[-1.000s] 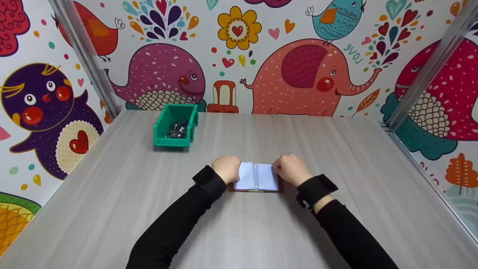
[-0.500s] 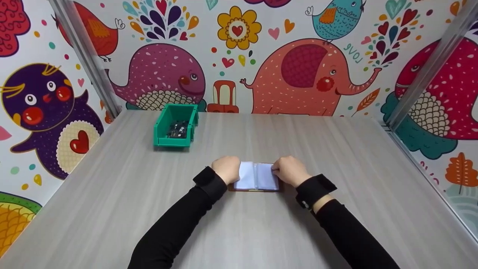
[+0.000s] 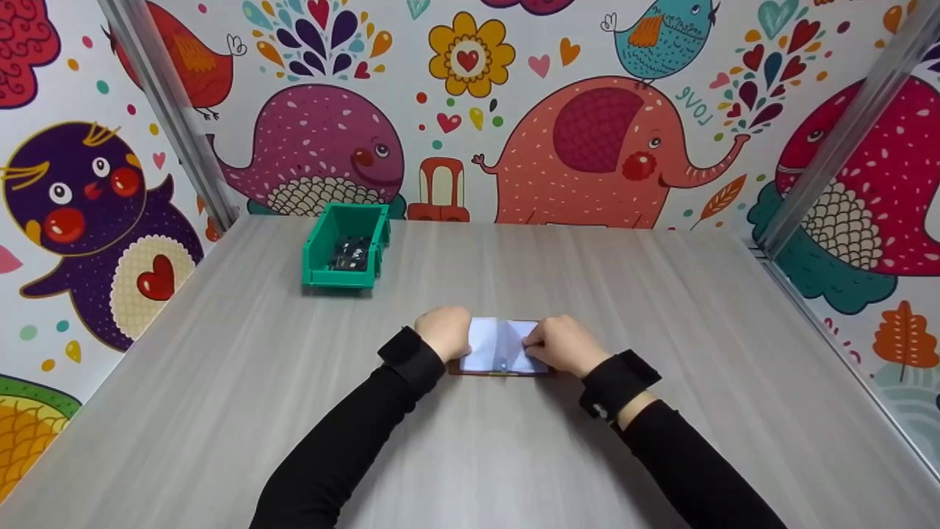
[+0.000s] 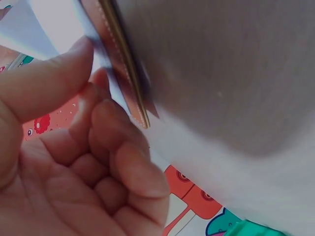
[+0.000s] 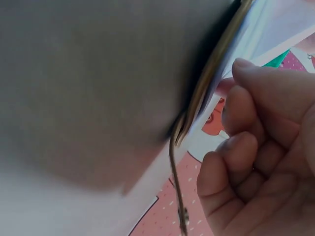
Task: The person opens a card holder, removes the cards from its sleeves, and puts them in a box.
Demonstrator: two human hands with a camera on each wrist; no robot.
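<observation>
A small card holder with a stitched brown cover lies open on the table, its whitish translucent sleeves spread out. At its left side my left hand pinches the edge, thumb on top of the sleeves and the other fingers curled. My right hand is over the right half and pinches one sleeve page between thumb and forefinger, lifting it a little. A thin brown strap sticks out from the cover in the right wrist view. The holder's left and right edges are partly hidden by my hands.
A green bin with dark small items inside stands at the table's back left. Cartoon-printed walls close off the back and both sides of the wood-grain table.
My right hand has shifted left from the holder's right edge toward the middle, drawing a sleeve page up with it. The left hand keeps its place on the left edge.
</observation>
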